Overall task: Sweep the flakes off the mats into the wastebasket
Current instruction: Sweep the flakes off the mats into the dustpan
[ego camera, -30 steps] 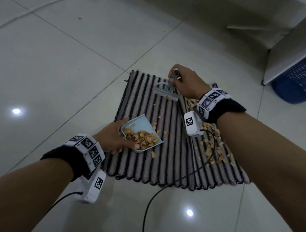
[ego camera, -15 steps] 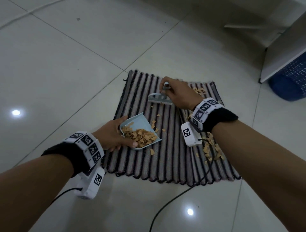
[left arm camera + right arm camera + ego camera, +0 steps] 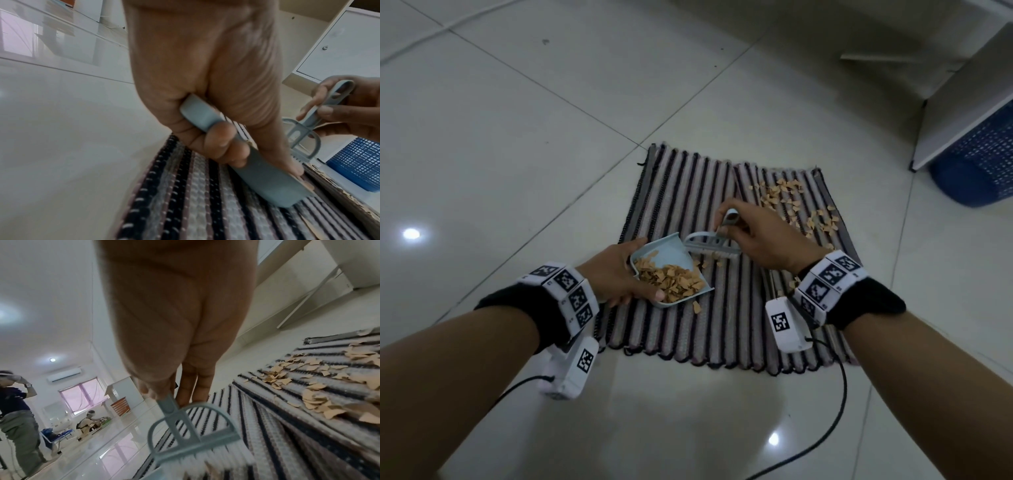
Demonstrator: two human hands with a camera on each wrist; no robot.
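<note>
Two striped mats (image 3: 688, 205) lie side by side on the tiled floor. My left hand (image 3: 616, 270) grips a light blue dustpan (image 3: 671, 255) resting on the left mat, heaped with tan flakes (image 3: 671, 279). My right hand (image 3: 756, 236) holds the handle of a small blue-grey brush (image 3: 710, 245), whose bristles meet the pan's open far corner. The dustpan (image 3: 259, 177) and the brush (image 3: 304, 133) show in the left wrist view, the brush (image 3: 191, 434) again in the right wrist view. More flakes (image 3: 794, 205) lie scattered on the right mat, a few beside the pan. A blue wastebasket (image 3: 983, 161) stands at far right.
A white cabinet panel (image 3: 962, 113) stands beside the wastebasket. A black cable (image 3: 839, 404) trails from my right wrist across the floor. Other people (image 3: 18, 410) are far off in the room in the right wrist view.
My right hand has drawn the brush from the mat's far part toward me, up to the dustpan. The left hand and the pan have stayed put.
</note>
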